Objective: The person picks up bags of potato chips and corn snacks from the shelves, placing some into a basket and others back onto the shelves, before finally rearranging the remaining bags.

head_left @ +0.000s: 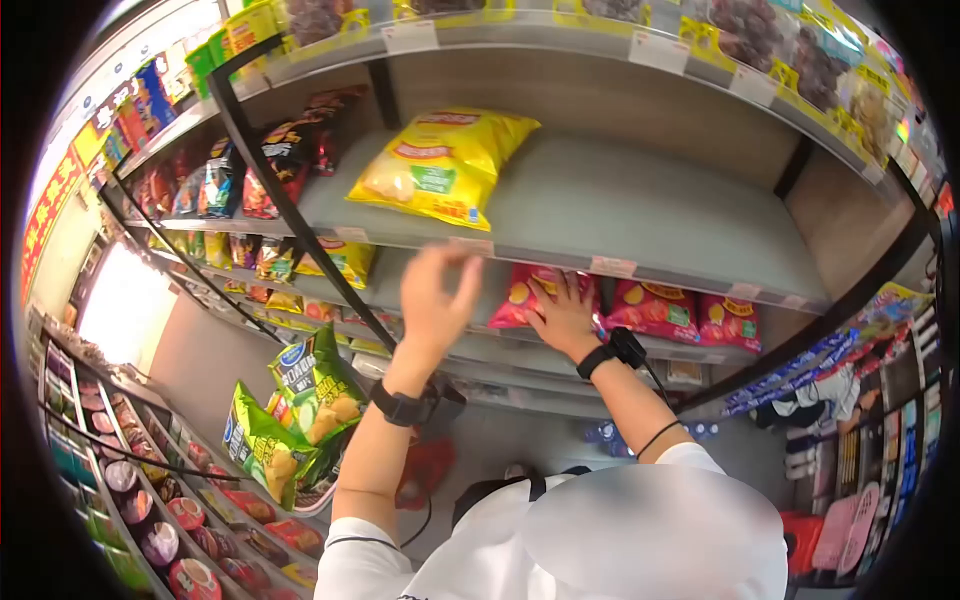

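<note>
My right hand (565, 318) lies with its fingers spread over the front of a pink chip bag (517, 300) on the second shelf. Further right on that shelf stand more pink chip bags (655, 310). My left hand (437, 300) is raised in front of the shelf edge, a little blurred, its thumb apart from the fingers and nothing visible in it. A yellow chip bag (445, 165) leans on the upper grey shelf (640, 200), above and behind my left hand. Both wrists wear dark bands.
A black shelf post (290, 200) divides the racks; dark chip bags (285, 165) stand left of it. Green chip bags (315, 385) fill a basket low at left. Another rack with cup-shaped packs (160, 540) runs along the lower left. Bottles (610, 435) lie near the floor.
</note>
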Demonstrator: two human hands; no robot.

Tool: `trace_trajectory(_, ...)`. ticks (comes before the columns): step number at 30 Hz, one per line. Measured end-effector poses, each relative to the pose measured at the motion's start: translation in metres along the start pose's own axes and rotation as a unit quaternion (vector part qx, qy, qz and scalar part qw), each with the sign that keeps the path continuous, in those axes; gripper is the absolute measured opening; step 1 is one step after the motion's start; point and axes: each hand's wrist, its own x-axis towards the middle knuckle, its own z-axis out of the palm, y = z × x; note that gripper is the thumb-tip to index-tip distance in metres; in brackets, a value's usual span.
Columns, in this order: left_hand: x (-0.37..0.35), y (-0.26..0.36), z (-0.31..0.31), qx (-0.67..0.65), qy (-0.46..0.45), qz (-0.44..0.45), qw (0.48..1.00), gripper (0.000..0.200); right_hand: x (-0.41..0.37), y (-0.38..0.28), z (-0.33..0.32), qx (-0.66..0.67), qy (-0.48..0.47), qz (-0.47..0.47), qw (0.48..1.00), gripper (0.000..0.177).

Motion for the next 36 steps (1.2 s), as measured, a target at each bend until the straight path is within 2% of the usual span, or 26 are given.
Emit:
trace_trajectory(1,0.0,0.002,-0.003,0.006,0.004,-0.001,1.0,0.022,-0.005,0.003,0.002,-0.017,0.037,-0.019,0.999,0.063)
trace_trajectory(2,0.017,-0.001,-0.007,0.064,0.039,0.067,0.995,0.026,-0.008,0.005,0.005,-0.035,0.073,-0.036,0.996,0.062)
trace_trajectory(4,0.056,-0.032,-0.019,0.181,0.06,0.09,0.978,0.038,0.008,-0.012,-0.006,-0.001,0.084,-0.021,0.996,0.062)
trace_trajectory(5,0.061,-0.057,-0.015,0.227,0.046,0.023,0.973,0.05,0.004,-0.011,-0.014,0.022,0.073,-0.004,0.997,0.062)
trace_trajectory(6,0.067,-0.064,-0.015,0.219,-0.002,-0.139,0.966,0.066,-0.003,-0.011,-0.023,0.022,0.073,-0.002,0.997,0.062)
trace_trajectory(7,0.076,-0.07,-0.016,0.217,-0.003,-0.136,0.967,0.066,-0.011,-0.012,-0.035,0.068,0.1,-0.014,0.993,0.062)
trace_trajectory(9,0.096,-0.08,-0.02,0.296,-0.125,-0.354,0.878,0.084,-0.029,-0.012,-0.056,0.114,0.136,-0.022,0.984,0.062)
trace_trajectory(10,0.103,-0.082,-0.023,0.294,-0.124,-0.348,0.882,0.084,-0.046,-0.01,-0.063,0.157,0.139,-0.033,0.977,0.062)
trace_trajectory(12,0.115,-0.087,-0.028,0.345,-0.223,-0.395,0.822,0.097,-0.083,-0.005,-0.075,0.229,0.14,-0.047,0.962,0.061)
trace_trajectory(13,0.119,-0.086,-0.031,0.343,-0.222,-0.39,0.825,0.097,-0.103,-0.002,-0.079,0.257,0.137,-0.052,0.955,0.059)
trace_trajectory(15,0.121,-0.078,-0.038,0.375,-0.241,-0.409,0.796,0.097,-0.148,0.003,-0.079,0.276,0.125,-0.022,0.953,0.056)
trace_trajectory(17,0.118,-0.081,-0.036,0.357,-0.25,-0.41,0.801,0.095,-0.189,0.01,-0.069,0.283,0.121,0.022,0.951,0.052)
trace_trajectory(19,0.109,-0.088,-0.026,0.428,-0.244,-0.393,0.776,0.09,-0.222,0.014,-0.058,0.297,0.112,0.06,0.946,0.05)
trace_trajectory(20,0.105,-0.085,-0.026,0.38,-0.25,-0.391,0.8,0.084,-0.232,0.014,-0.055,0.311,0.103,0.096,0.94,0.048)
trace_trajectory(21,0.104,-0.082,-0.025,0.381,-0.256,-0.392,0.798,0.084,-0.237,0.013,-0.054,0.313,0.099,0.1,0.939,0.048)
trace_trajectory(23,0.107,-0.078,-0.02,0.318,-0.199,-0.413,0.83,0.081,-0.24,0.014,-0.055,0.307,0.105,0.096,0.941,0.047)
trace_trajectory(28,0.106,-0.099,-0.001,0.289,-0.141,-0.428,0.845,0.062,-0.218,0.009,-0.071,0.322,0.119,0.074,0.936,0.044)
trace_trajectory(32,0.106,-0.123,0.001,0.278,-0.144,-0.389,0.866,0.06,-0.21,0.004,-0.074,0.335,0.122,0.059,0.933,0.043)
trace_trajectory(34,0.106,-0.112,0.0,0.09,-0.062,-0.355,0.928,0.05,-0.213,0.001,-0.072,0.344,0.111,0.059,0.93,0.042)
trace_trajectory(35,0.105,-0.106,0.002,0.09,-0.062,-0.357,0.928,0.05,-0.214,0.0,-0.07,0.354,0.1,0.059,0.928,0.042)
trace_trajectory(36,0.102,-0.094,0.005,-0.068,0.006,-0.386,0.92,0.048,-0.215,-0.001,-0.07,0.354,0.098,0.06,0.928,0.042)
